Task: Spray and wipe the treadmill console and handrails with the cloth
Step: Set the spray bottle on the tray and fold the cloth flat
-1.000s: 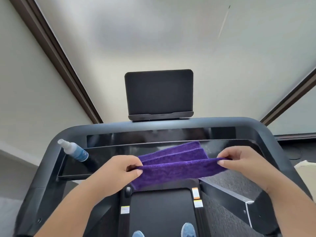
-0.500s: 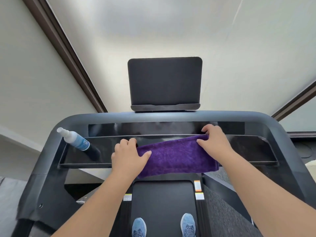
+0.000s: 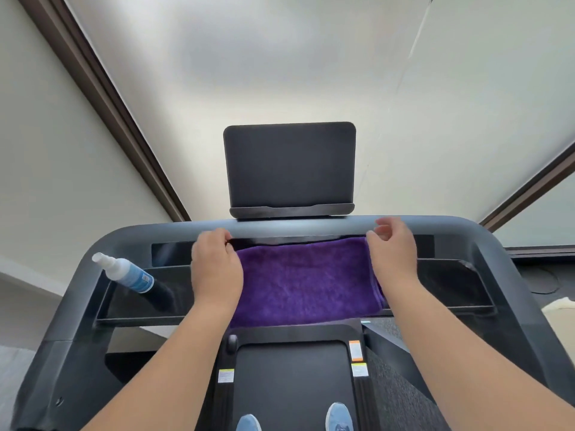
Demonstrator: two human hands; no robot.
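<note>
change vs earlier: purple cloth now spread flat across the middle of the console tray; half a second ago it was a narrower folded strip, a second ago it hung in the air between both hands.
hands vs earlier: both moved further forward, now at the cloth's far corners near the front rail.
left hand: palm down on the cloth's left edge, fingers curled over the far left corner, pressing it onto the console.
right hand: at the far right corner, fingers loosely spread and partly lifted; thumb side touches the cloth edge. Cannot tell if it actually pinches the fabric; tips are blurred.
cloth position: lies on the glossy black tray between the hands, near edge draped over the tray's front lip, far edge against the dark display strip.
tray contents: cloth in the middle section; spray bottle at the left end.
spray bottle: white nozzle, blue label, leaning tilted with nozzle up and to the left, base down in the tray's left pocket. Apart from the cloth, unchanged from before.
tablet holder: dark panel, upright above the front rail, centred.
belt: below the console; two blue shoes at the bottom edge.
</note>
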